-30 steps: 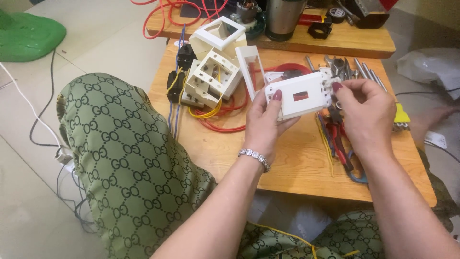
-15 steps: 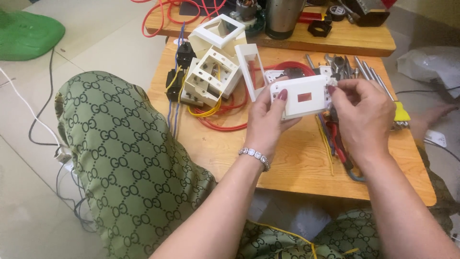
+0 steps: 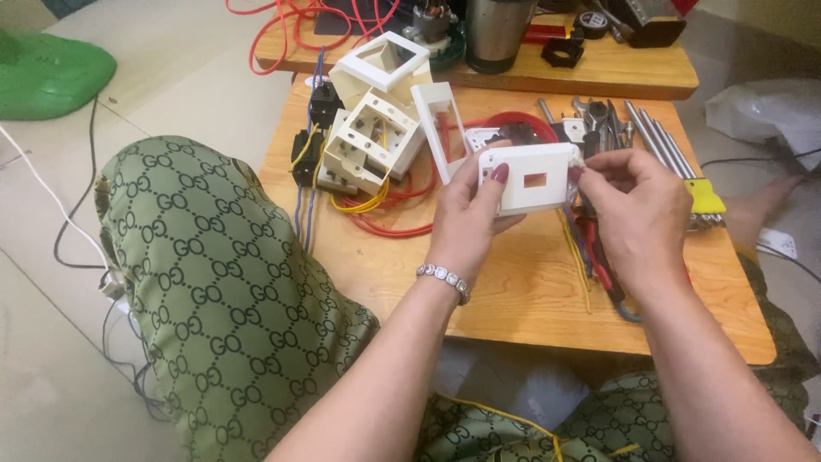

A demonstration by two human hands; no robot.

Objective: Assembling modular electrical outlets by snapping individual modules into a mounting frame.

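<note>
While your left hand point(image 3: 466, 214) pinches the white rectangular plastic faceplate point(image 3: 530, 178) by its left edge above the low wooden table point(image 3: 513, 291), your right hand point(image 3: 637, 214) closes fingertips on its right edge, steadying it face-up, small cutout visible.

Lighting evenly, soft and diffuse; casting faint shadows beneath the hands onto the wooden table point(image 3: 513, 282); glaring mildly off the metal cup point(image 3: 499, 30); staying sharp throughout, bending slightly at edges.
</note>
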